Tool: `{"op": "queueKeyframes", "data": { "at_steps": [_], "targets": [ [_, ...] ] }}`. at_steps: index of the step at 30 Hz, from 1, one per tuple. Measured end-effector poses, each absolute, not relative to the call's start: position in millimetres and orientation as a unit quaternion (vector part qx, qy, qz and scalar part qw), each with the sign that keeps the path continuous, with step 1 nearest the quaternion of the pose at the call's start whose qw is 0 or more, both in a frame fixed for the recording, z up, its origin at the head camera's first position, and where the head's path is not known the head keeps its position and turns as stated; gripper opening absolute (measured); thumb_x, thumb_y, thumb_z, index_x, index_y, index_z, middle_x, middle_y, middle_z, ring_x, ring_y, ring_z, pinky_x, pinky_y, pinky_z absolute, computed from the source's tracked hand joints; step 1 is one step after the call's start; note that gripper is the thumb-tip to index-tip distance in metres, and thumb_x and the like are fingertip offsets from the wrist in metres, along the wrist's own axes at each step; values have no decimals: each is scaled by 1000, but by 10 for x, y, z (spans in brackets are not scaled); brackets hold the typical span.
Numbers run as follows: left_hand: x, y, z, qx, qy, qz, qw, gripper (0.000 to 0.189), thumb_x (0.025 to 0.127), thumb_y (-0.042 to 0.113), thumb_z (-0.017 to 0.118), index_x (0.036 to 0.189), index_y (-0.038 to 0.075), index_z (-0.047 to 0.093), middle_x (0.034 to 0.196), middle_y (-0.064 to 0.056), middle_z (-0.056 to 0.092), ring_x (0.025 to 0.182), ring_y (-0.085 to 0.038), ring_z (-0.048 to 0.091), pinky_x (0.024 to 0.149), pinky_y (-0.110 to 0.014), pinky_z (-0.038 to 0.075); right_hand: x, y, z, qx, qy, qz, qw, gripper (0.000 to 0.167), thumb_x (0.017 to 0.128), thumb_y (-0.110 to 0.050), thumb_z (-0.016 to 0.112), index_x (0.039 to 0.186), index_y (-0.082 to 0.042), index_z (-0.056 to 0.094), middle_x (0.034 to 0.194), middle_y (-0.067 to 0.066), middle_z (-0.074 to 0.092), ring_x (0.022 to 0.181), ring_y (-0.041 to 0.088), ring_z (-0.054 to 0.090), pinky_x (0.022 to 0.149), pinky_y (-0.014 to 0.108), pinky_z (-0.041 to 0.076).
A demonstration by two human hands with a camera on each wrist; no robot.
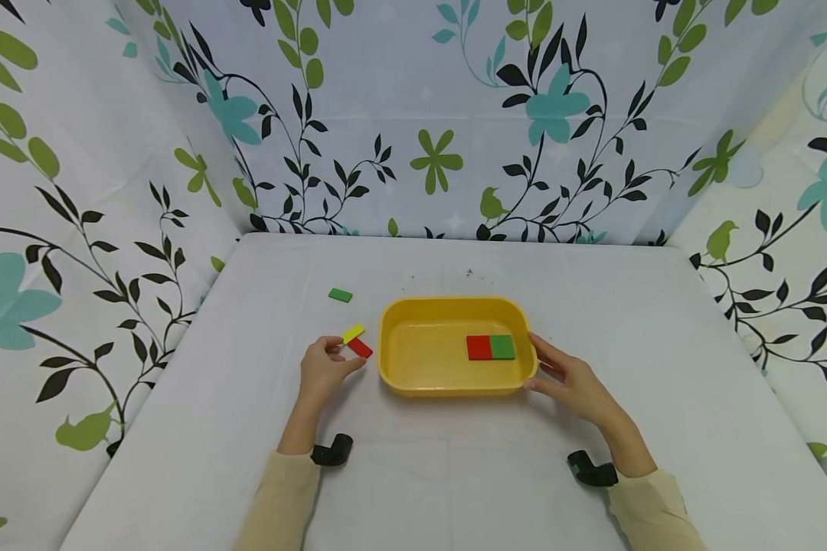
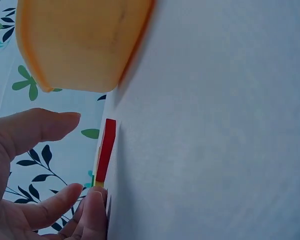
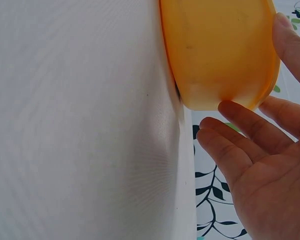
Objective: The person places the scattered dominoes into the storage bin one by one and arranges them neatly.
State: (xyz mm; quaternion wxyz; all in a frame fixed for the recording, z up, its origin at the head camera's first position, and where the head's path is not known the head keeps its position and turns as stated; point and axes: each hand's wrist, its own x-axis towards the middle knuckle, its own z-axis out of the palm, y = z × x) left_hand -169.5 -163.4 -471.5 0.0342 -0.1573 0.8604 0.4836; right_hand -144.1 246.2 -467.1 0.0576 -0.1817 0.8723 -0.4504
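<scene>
A yellow tray (image 1: 423, 386) lies on the white table, with a red square tile (image 1: 478, 347) and a green square tile (image 1: 502, 347) side by side inside its right half. My left hand (image 1: 322, 371) reaches to a small red tile (image 1: 360, 347) and a yellow tile (image 1: 353, 334) beside the tray's left end. In the left wrist view the thumb stands apart from the red tile, while fingertips are low at its near end by the yellow one. At the tray's right end rests my right hand (image 1: 570, 380), its extended fingers (image 3: 250, 121) and thumb against the outer wall and rim.
A small green tile (image 1: 341, 295) lies behind the left hand, left of the tray. Small dark specks (image 1: 469, 272) dot the cloth beyond the tray. Patterned curtains (image 1: 386, 115) enclose the back and both sides of the table. Each wrist wears a black camera (image 1: 332, 450).
</scene>
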Motion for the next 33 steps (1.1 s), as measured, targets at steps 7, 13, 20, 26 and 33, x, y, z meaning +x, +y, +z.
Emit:
{"op": "queueKeyframes", "data": {
  "at_steps": [7, 13, 20, 26, 33],
  "targets": [
    [-1730, -1608, -4743, -152, 873, 462, 35, 56, 81, 17, 77, 127, -5, 54, 121, -20, 56, 104, -31, 56, 91, -41, 51, -1448, 2455, -4664, -177, 874, -449, 59, 79, 88, -24, 72, 152, -5, 32, 156, 18, 35, 138, 38, 42, 101, 42, 43],
    [-1748, -1572, -4752, -151, 884, 442, 32, 56, 80, 16, 78, 126, -6, 54, 119, -21, 57, 103, -32, 54, 91, -42, 49, -1433, 2450, -4650, -174, 876, -445, 62, 78, 88, -26, 72, 152, -7, 32, 156, 18, 35, 138, 39, 42, 101, 43, 43],
    [-1738, -1539, -4782, -141, 895, 424, 3, 53, 76, 15, 80, 120, -4, 58, 112, -19, 60, 96, -30, 55, 85, -40, 48, -1424, 2447, -4649, -169, 876, -448, 65, 78, 88, -26, 72, 153, -8, 32, 156, 16, 35, 139, 37, 41, 101, 42, 43],
    [-1741, -1532, -4811, -134, 907, 399, -5, 52, 75, 19, 80, 118, -4, 60, 110, -18, 60, 96, -31, 56, 83, -42, 48, -1421, 2449, -4662, -172, 877, -445, 62, 78, 88, -25, 72, 153, -8, 32, 156, 16, 35, 138, 37, 42, 101, 42, 43],
    [-1749, -1515, -4833, -135, 915, 381, -1, 53, 76, 23, 81, 117, -4, 61, 108, -18, 57, 95, -30, 53, 81, -40, 46, -1418, 2445, -4657, -171, 878, -442, 63, 77, 89, -24, 71, 153, -8, 32, 156, 17, 34, 138, 38, 42, 101, 42, 43]
  ]
}}
